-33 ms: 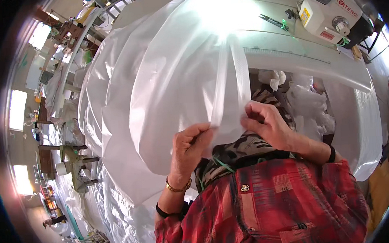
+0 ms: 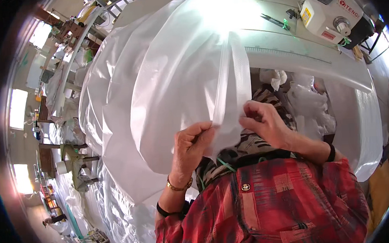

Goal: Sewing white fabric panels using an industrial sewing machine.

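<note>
A large white, slightly see-through sheet (image 2: 171, 92) drapes from the brightly lit sewing area down over my lap. Two narrow folded edges of it run toward my hands, one to each. My left hand (image 2: 190, 145) is closed, thumb and forefinger pinching the sheet near the left folded edge (image 2: 221, 85). To the right, my right hand (image 2: 267, 123) has its fingers curled in, with thumb and forefinger at the sheet's right edge (image 2: 243, 76). The fingertips of both hands are a little blurred. Between the hands the sheet hangs loose.
At the upper right stands a white sewing machine (image 2: 329, 18). Small dark thread snips (image 2: 276, 21) lie on its table, behind a ruler scale (image 2: 287, 52). Crumpled clear plastic (image 2: 308, 103) fills a gap right of my right hand. More white sheeting (image 2: 120, 216) spreads down the left.
</note>
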`<state>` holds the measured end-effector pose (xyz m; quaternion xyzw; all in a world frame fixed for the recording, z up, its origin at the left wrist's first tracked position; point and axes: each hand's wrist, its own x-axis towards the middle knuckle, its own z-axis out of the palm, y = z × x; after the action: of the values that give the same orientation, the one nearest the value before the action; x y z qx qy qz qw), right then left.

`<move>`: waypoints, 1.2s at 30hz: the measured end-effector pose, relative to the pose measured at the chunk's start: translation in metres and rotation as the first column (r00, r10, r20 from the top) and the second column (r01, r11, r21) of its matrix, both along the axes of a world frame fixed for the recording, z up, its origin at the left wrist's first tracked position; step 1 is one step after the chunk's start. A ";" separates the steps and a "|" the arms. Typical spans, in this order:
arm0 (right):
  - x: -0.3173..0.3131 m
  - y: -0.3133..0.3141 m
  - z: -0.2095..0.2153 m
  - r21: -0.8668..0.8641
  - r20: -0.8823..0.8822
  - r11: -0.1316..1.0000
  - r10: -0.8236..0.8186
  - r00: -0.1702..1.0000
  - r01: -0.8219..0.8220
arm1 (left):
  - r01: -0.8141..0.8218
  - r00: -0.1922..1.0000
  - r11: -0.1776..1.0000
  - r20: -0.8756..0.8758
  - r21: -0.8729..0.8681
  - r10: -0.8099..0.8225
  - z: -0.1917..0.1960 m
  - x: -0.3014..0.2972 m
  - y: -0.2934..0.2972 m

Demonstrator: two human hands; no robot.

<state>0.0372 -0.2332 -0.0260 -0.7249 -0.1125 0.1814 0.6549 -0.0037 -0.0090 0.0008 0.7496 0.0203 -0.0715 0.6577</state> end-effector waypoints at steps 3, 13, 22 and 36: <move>-0.009 0.014 -0.011 -0.113 -0.141 0.991 0.059 0.988 -0.075 | 0.044 0.999 0.999 0.021 -0.009 -0.044 0.002 0.002 0.000; -0.037 0.018 -0.015 -0.285 0.078 0.945 0.191 0.978 -0.162 | -0.009 1.000 1.000 0.008 -0.016 0.009 -0.001 0.003 0.007; -0.039 0.033 0.003 -0.172 0.270 0.945 0.316 0.910 -0.277 | 0.019 0.997 0.999 0.078 0.039 -0.022 -0.001 0.006 0.012; -0.031 0.062 0.018 -0.392 0.365 0.796 0.594 0.717 -0.461 | 0.052 0.950 0.922 0.266 0.384 -0.164 -0.005 0.004 0.013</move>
<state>0.0058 -0.1708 -0.0080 -0.7660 -0.4455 0.1945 0.4206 0.0007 0.0043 -0.0039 0.8628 -0.1058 0.0090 0.4943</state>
